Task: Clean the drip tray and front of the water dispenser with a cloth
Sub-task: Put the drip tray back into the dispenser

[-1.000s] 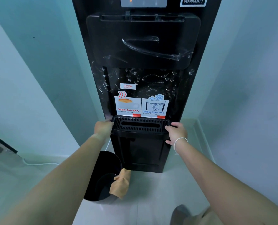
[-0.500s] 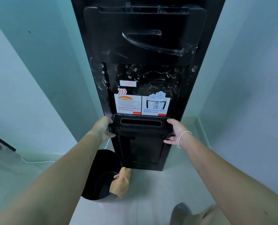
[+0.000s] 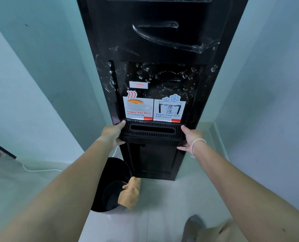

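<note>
A tall black water dispenser [image 3: 155, 49] stands in a corner, its front covered in wrinkled protective film. The black slotted drip tray [image 3: 152, 131] juts out from its front below the hot and cool stickers. My left hand [image 3: 113, 132] grips the tray's left end, thumb on top and fingers underneath. My right hand [image 3: 189, 137] grips the right end the same way, a white band on its wrist. An orange cloth [image 3: 129, 193] hangs over the rim of a black bucket on the floor.
The black bucket [image 3: 110, 182] sits on the pale floor at the dispenser's left foot. A white cable [image 3: 40, 170] runs along the floor at the left wall. Walls close in on both sides. My foot [image 3: 194, 226] shows at the bottom right.
Both hands have closed round the tray's ends, and the tray has slid forward out of the dispenser. The camera has tilted down slightly.
</note>
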A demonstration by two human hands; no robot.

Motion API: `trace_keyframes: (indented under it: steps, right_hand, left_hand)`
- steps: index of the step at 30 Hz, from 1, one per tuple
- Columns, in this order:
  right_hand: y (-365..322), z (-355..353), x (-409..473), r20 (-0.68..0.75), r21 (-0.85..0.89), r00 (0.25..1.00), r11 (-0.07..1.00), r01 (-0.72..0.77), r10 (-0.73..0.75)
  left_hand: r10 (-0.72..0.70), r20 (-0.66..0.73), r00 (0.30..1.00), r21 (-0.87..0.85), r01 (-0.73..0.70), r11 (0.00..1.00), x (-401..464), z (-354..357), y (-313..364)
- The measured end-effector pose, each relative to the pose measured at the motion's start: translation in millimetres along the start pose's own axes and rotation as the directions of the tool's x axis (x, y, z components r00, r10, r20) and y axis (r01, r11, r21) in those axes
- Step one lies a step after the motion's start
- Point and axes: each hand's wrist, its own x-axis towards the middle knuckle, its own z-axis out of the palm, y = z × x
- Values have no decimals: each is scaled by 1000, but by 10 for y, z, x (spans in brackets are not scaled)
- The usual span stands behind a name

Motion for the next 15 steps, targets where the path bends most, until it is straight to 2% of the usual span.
trace_keyframes:
  steps: [8,12,15]
  right_hand:
    - [21,-15,17,-21,-24,999,999,25,-25]
    - [44,-25,-12,-26,-17,999,999,42,-42]
    - [140,-43,-36,-34,66,998,997,50,-48]
  left_hand:
    - [97,-9,995,-30,-97,995,25,11,-108]
    - [98,24,995,4,-98,995,20,-34,-126]
    - [72,54,996,21,-73,997,-2,-82,-192]
